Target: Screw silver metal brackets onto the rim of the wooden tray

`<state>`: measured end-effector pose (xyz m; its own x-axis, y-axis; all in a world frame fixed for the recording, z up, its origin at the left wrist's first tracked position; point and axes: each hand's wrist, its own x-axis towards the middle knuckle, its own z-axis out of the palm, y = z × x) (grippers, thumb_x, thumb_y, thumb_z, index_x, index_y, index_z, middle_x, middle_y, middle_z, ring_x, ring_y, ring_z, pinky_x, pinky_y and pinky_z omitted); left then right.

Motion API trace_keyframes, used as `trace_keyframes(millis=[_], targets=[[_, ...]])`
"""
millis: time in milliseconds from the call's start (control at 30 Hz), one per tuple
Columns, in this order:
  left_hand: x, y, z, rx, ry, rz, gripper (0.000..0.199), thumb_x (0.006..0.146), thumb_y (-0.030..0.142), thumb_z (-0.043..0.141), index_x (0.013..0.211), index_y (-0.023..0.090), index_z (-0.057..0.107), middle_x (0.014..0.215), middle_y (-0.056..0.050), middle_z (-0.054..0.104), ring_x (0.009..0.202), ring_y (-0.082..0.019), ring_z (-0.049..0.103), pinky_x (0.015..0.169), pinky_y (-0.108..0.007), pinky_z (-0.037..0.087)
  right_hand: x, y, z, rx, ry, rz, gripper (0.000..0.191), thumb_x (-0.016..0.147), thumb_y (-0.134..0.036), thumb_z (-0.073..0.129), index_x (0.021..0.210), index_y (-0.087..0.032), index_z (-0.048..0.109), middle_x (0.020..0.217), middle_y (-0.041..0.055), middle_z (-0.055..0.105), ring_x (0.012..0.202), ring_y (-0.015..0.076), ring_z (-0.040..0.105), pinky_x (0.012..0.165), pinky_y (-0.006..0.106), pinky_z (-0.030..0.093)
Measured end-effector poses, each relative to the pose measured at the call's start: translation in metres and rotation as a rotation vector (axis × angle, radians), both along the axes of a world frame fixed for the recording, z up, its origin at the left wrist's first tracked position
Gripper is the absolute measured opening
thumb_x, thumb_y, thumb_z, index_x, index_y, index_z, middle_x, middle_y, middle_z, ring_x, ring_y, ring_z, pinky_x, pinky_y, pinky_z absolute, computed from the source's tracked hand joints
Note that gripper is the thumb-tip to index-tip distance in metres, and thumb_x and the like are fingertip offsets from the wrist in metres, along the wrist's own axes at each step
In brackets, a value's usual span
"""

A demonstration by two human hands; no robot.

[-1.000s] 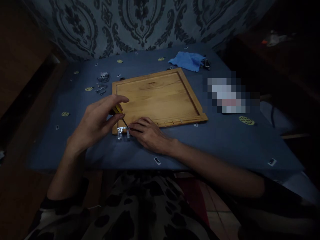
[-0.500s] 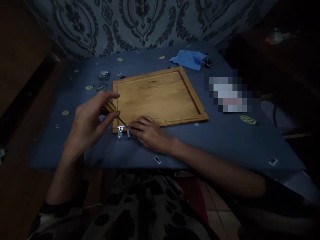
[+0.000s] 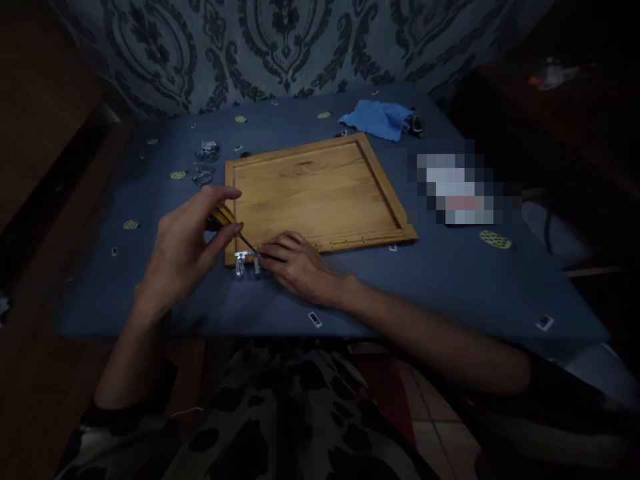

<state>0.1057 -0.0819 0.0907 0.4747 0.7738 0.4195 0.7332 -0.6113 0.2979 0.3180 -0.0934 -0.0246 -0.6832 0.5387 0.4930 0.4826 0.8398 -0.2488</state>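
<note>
My left hand (image 3: 187,240) is closed round a screwdriver (image 3: 227,219) with a yellow and black handle, forefinger stretched out above it. The shaft slants down to the right, its tip by the end of a silver metal bracket (image 3: 242,256) with two curved loops. This bracket lies on the near left corner of a framed wooden panel (image 3: 305,193), the loops reaching past its edge. My right hand (image 3: 300,270) rests on the panel's near edge, fingertips drawn together at the screwdriver's tip. Whatever they pinch is hidden.
Loose metal fittings (image 3: 206,152) lie beyond the panel's left corner. At the back are a blue cloth (image 3: 377,119) and a small dark object (image 3: 416,125). A blurred-out item sits at the right. The blue tablecloth (image 3: 240,310) covers the table to its front edge.
My left hand has shifted slightly to the right and turned a little with the screwdriver. The right hand, bracket and panel stay in place.
</note>
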Motion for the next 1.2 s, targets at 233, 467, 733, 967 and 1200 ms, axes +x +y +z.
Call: trace_keyframes(millis=[233,467,733,967,1200], targets=[[0.004,-0.002,0.003,0.017,0.025,0.010,0.028,0.097,0.031,0.064,0.124,0.027,0.058,0.114,-0.002,0.071,0.101,-0.021,0.071,0.085,-0.031,0.058,0.000,0.000,0.000,0.010,-0.001,-0.004,0.029,0.102,-0.018,0.052,0.123,-0.012,0.071,0.124,0.0135,0.073,0.115,0.0277,0.057,0.101,0.045,0.043],[0.009,-0.006,0.004,0.050,0.062,0.038,0.027,0.095,0.027,0.067,0.120,0.025,0.060,0.109,-0.003,0.072,0.096,-0.022,0.071,0.081,-0.032,0.057,0.000,-0.001,0.001,-0.001,-0.021,-0.017,0.031,0.103,-0.018,0.048,0.126,-0.016,0.069,0.126,0.0108,0.073,0.114,0.0262,0.057,0.101,0.044,0.043],[0.011,-0.004,0.004,0.013,0.031,0.032,0.020,0.094,0.026,0.065,0.114,0.026,0.062,0.097,-0.001,0.069,0.090,-0.020,0.069,0.078,-0.032,0.056,0.000,0.000,0.000,0.013,0.003,-0.003,0.031,0.102,-0.017,0.050,0.125,-0.012,0.070,0.123,0.0124,0.073,0.113,0.0267,0.057,0.099,0.044,0.043],[0.006,0.003,0.008,-0.056,0.040,-0.066,0.023,0.095,0.022,0.060,0.118,0.025,0.061,0.107,-0.001,0.071,0.091,-0.018,0.071,0.082,-0.031,0.058,0.001,0.000,0.000,-0.003,-0.013,-0.008,0.032,0.100,-0.015,0.051,0.126,-0.015,0.069,0.127,0.0125,0.073,0.117,0.0272,0.058,0.100,0.047,0.045],[0.002,0.014,0.015,-0.146,0.045,-0.196,0.022,0.097,0.030,0.058,0.118,0.024,0.064,0.103,-0.004,0.073,0.088,-0.019,0.071,0.076,-0.029,0.057,0.001,0.000,0.002,-0.023,-0.010,0.000,0.032,0.099,-0.014,0.053,0.126,-0.016,0.069,0.125,0.0129,0.073,0.118,0.0275,0.058,0.101,0.047,0.044]])
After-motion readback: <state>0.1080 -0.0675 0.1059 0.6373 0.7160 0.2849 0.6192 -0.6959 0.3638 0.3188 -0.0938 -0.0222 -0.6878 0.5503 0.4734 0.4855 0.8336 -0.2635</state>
